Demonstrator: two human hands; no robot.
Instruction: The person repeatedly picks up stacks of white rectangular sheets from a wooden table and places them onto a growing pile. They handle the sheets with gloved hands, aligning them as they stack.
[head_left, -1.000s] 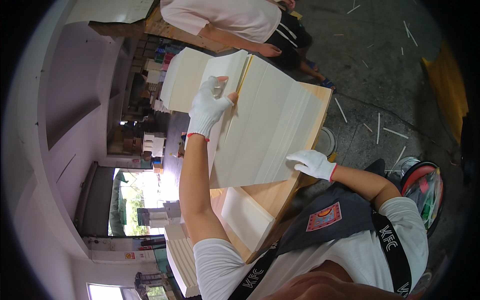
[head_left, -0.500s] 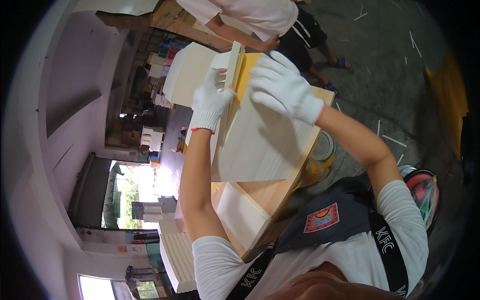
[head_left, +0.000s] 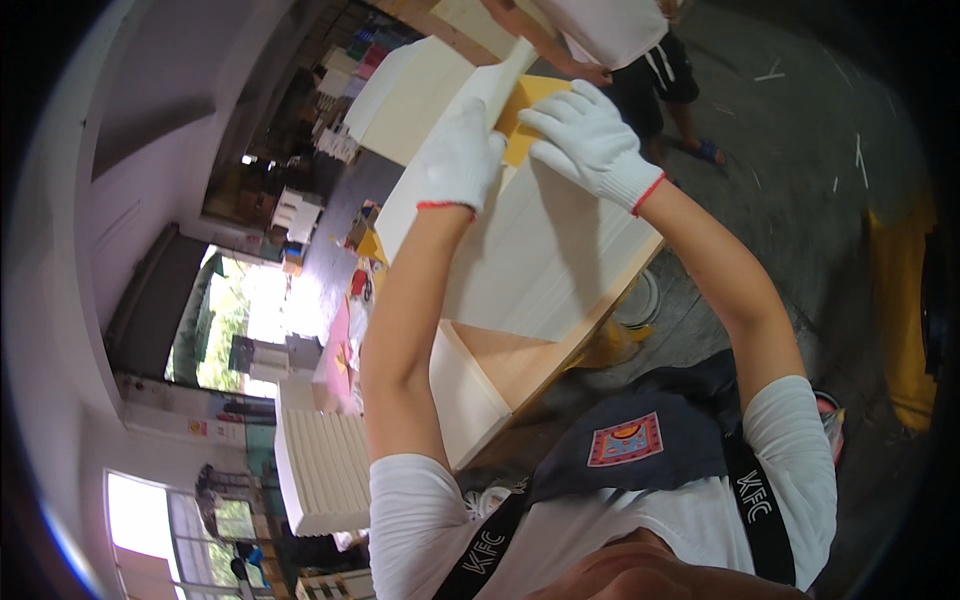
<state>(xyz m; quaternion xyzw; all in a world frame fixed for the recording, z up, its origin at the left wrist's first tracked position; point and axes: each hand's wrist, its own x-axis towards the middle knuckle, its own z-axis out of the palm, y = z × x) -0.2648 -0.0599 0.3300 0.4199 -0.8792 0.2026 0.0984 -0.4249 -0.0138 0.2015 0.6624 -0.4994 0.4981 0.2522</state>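
My left hand [head_left: 460, 160], in a white glove with a red cuff, lies on a pale board [head_left: 412, 208] slanting along the left side of the work table. Its fingers are stretched out and its thumb stands apart. My right hand [head_left: 588, 145], gloved the same way, is spread with its palm down over the upper end of a wide pale board [head_left: 545, 265]. Between the two hands, a yellow sheet [head_left: 516, 105] shows at the far end of that board. Both palms are hidden, and no small object shows in either hand.
Across the table stands a person [head_left: 610, 35] in a white shirt and dark shorts. A pale stack [head_left: 410, 105] is at the far left, and ridged pale boards [head_left: 325, 460] are piled at near left. A white panel [head_left: 462, 395] lies close to me. Thin strips [head_left: 858, 150] litter the floor.
The narrow upright piece has turned so its broad pale face shows. My left hand went from gripping its edge to lying on the face. My right hand stays spread over the wide board.
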